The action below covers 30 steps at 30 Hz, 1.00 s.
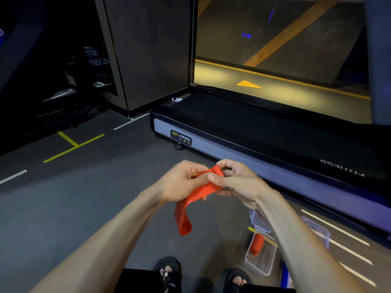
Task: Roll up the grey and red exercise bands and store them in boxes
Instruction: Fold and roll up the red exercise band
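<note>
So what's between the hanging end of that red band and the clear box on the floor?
Only bare grey floor, in the head view. The red band hangs from both hands, apart from the clear box, which holds a rolled red band.

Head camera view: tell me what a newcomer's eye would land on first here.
The bright red band at centre frame draws the eye first: both hands, left hand and right hand, pinch its upper end while the loose loop hangs below. Next comes the clear box on the floor at lower right, with a rolled red band already inside. Behind the hands lies the dark treadmill.
</note>
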Available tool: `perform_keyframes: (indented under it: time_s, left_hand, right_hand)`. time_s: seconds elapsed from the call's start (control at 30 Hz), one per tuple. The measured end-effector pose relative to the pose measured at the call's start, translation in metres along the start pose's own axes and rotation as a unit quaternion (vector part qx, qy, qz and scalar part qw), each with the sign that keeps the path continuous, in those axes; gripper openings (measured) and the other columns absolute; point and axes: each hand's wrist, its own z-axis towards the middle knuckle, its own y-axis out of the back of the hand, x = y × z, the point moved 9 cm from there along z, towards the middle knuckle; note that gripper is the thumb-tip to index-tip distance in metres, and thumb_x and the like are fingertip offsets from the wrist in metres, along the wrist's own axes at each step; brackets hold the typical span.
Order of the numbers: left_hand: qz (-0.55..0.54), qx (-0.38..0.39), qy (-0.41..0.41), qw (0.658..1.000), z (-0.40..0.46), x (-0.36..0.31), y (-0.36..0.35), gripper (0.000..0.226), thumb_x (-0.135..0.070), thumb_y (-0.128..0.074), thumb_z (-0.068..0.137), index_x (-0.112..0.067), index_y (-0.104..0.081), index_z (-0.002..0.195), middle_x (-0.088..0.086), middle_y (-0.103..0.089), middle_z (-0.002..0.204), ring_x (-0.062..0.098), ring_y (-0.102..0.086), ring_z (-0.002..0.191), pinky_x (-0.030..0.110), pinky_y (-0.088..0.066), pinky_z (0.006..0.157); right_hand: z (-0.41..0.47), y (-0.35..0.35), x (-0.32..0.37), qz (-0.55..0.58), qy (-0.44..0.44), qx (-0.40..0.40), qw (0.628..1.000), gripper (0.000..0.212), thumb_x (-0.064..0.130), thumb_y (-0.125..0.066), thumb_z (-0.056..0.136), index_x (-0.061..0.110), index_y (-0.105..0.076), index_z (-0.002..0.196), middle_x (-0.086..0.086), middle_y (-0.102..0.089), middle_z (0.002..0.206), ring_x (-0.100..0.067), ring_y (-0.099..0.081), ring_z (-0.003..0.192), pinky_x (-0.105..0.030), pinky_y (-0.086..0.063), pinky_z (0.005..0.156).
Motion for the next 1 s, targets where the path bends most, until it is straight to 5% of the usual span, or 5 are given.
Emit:
perform_keyframes:
  time_s: [0.37, 0.6, 0.77, 1.0]
  left_hand:
    - [0.007, 0.012, -0.003, 1.0, 0.001, 0.002, 0.0, 0.029, -0.028, -0.056, 0.104, -0.006, -0.071, 0.094, 0.015, -0.072, 0.073, 0.016, -0.067, 0.063, 0.026, -0.051, 0.06]
    - [0.047, -0.011, 0.007, 0.999, 0.002, 0.011, 0.009, 0.029, -0.031, -0.056, 0.105, -0.012, -0.068, 0.087, 0.003, -0.072, 0.067, 0.015, -0.068, 0.062, 0.026, -0.05, 0.062]
    - [0.063, -0.024, 0.008, 0.998, 0.003, 0.008, 0.009, 0.03, -0.034, -0.054, 0.105, -0.021, -0.068, 0.082, 0.001, -0.073, 0.067, 0.016, -0.069, 0.062, 0.028, -0.052, 0.063]
    - [0.055, 0.002, 0.023, 0.998, 0.003, 0.012, 0.007, 0.034, -0.03, -0.052, 0.106, -0.007, -0.064, 0.085, 0.007, -0.071, 0.067, 0.018, -0.067, 0.06, 0.025, -0.051, 0.058]
  right_hand:
    - [-0.001, -0.003, 0.003, -0.073, 0.022, -0.011, 0.997, 0.046, 0.029, -0.085, 0.072, 0.008, -0.066, 0.108, -0.008, -0.072, 0.091, -0.018, -0.072, 0.084, -0.026, -0.057, 0.074]
    - [-0.001, 0.01, 0.008, -0.132, 0.029, -0.011, 0.991, 0.022, 0.018, -0.069, 0.096, 0.009, -0.072, 0.117, -0.013, -0.076, 0.108, -0.023, -0.074, 0.102, -0.037, -0.058, 0.092]
    - [-0.001, 0.014, 0.011, -0.132, 0.046, -0.052, 0.989, 0.015, 0.018, -0.073, 0.093, 0.011, -0.074, 0.107, -0.003, -0.074, 0.089, -0.017, -0.072, 0.086, -0.036, -0.056, 0.088]
    - [-0.002, 0.022, 0.011, -0.126, 0.05, -0.067, 0.988, 0.005, 0.011, -0.073, 0.093, 0.01, -0.068, 0.093, -0.001, -0.073, 0.076, -0.013, -0.069, 0.074, -0.038, -0.059, 0.08]
